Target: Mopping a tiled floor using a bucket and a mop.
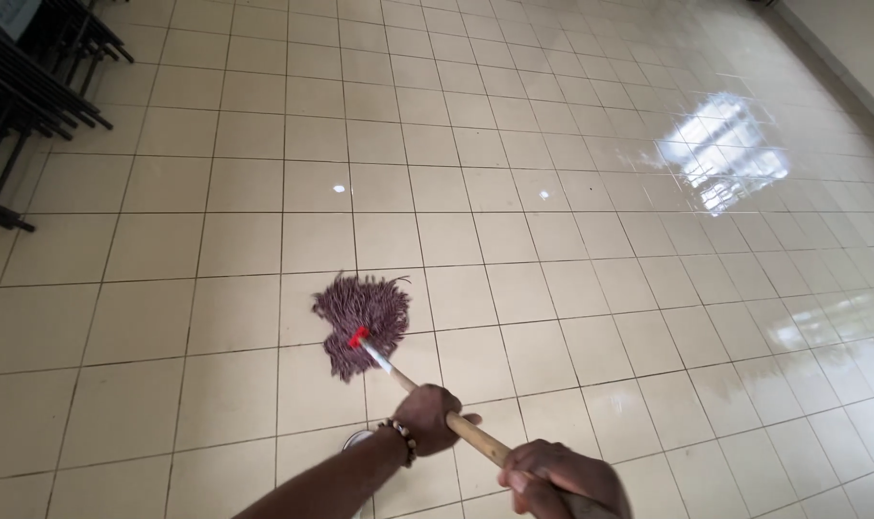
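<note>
The left hand (427,419) is closed around the wooden mop handle (475,437), gripping it partway down the shaft, with a beaded bracelet (399,440) on the wrist and the forearm running down to the bottom edge of the view. The right hand (562,481) is closed on the same handle higher up, near its upper end, at the lower right of the view; its fingers wrap the wood so that the end of the handle is hidden.

From the left hand the handle slants up and to the left, turning from bare wood to a pale section and ending in a red collar (358,337). There it joins the mop head (360,317), a spread bundle of dull purple-brown strands lying flat on the tiled floor (552,288), just ahead of the person.

The floor is made of cream square tiles with dark grout lines. To the right it looks wet and glossy, with a bright window reflection (725,154) on it. At the upper left, well apart from the mop, stand dark metal furniture legs (24,106). A pale wall base (840,58) runs along the upper right corner.
</note>
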